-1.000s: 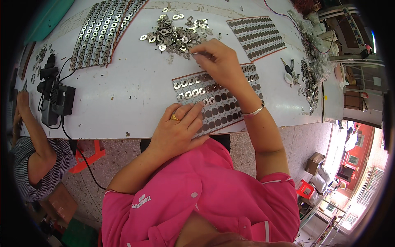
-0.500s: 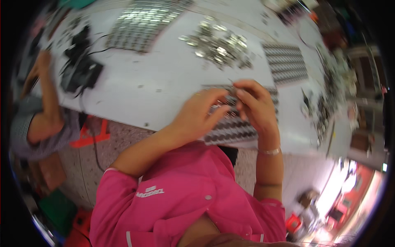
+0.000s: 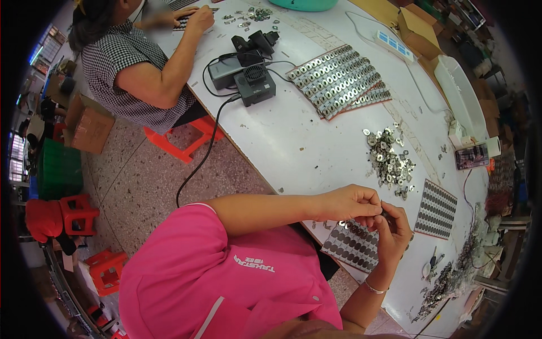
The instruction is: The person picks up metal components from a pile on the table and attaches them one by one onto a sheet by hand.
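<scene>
White table (image 3: 293,141) runs out ahead of my fingers, edge curving past both wrists. Beyond my fingertips, far across it, a fanned stack of sheets (image 3: 339,79) studded with metal rings; just left of that stack, black power boxes (image 3: 248,79) with a cable trailing off the table edge. A person in a checked shirt (image 3: 118,68) sits at the far left end, well apart from my hands.

Closer in: a loose heap of small metal washers (image 3: 389,158) lies just above my fingers. To the right of my right hand (image 3: 392,231), a dark dotted sheet (image 3: 436,210) lies flat. Directly under both hands, touching neither that I can see, a second dotted sheet (image 3: 353,246) sits at the table edge, partly filled.

My left hand (image 3: 347,204) and right hand meet over that sheet. Left thumb and forefinger pinched closed; right fingers curled in against them. Something tiny is between the tips, likely a washer, too small to tell.
</scene>
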The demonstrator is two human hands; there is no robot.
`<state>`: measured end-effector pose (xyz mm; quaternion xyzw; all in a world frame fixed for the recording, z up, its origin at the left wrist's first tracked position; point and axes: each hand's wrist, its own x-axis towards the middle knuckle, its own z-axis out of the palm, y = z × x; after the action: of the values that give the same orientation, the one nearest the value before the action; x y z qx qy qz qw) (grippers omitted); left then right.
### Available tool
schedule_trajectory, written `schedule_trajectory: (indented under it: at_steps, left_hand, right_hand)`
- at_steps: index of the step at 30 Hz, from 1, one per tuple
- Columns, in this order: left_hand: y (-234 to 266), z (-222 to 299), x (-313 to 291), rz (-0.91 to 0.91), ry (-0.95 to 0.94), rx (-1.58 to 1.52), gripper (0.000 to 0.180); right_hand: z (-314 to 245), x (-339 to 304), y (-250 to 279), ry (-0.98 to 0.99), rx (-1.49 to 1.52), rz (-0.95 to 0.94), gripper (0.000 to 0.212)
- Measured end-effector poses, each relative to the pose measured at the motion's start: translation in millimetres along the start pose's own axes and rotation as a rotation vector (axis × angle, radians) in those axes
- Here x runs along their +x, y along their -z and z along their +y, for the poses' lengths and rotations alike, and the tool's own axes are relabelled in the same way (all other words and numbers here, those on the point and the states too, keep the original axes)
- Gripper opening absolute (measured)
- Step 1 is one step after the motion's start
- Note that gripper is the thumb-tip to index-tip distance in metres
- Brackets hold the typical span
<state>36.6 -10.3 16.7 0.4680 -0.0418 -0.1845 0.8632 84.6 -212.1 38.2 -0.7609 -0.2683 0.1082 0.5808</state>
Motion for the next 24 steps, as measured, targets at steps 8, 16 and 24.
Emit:
schedule_trajectory:
  at_steps: [8, 16, 24]
  left_hand:
    - [1, -5, 10, -0.031, -0.071, 0.048, 0.019]
    - [-8, -22, 5, 0.143, -0.524, 0.986, 0.014]
    - [-22, -38, -17, -0.039, -0.819, 1.421, 0.018]
  right_hand:
    - [5, -2, -9, -0.148, 0.193, 0.232, 0.017]
    - [15, -23, 15, -0.295, 0.312, 0.125, 0.029]
    - [7, -40, 32, -0.371, 0.132, 0.323, 0.023]
